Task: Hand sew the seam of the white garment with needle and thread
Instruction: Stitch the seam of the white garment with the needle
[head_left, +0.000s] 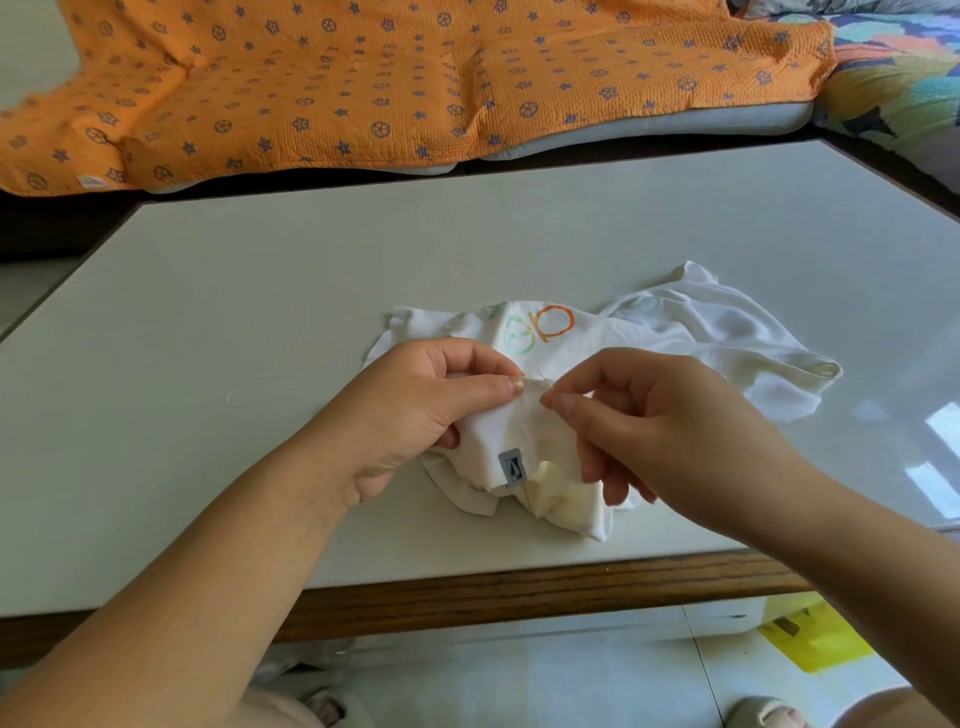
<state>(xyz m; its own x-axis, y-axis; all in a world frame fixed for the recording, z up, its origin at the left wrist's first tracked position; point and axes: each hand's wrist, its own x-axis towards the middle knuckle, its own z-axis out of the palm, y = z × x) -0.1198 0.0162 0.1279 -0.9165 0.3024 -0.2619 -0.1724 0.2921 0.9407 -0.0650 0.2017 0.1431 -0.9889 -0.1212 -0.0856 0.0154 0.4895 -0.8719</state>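
A white garment (691, 332) with orange and green printed letters lies crumpled on the table, a small grey label (513, 467) on its near fold. My left hand (415, 415) pinches a raised fold of the cloth between thumb and fingers. Just to its right, my right hand (649, 426) pinches thumb and forefinger together at the seam (537, 387). The needle and thread are too fine to make out there. A faint loop of thread (244, 397) seems to lie on the table to the left.
The pale table (311, 270) has a wooden front edge (519, 587). Behind it a sofa carries an orange patterned blanket (363, 83) and a multicoloured cover (904, 73). A yellow bag (815, 639) lies on the tiled floor at the lower right.
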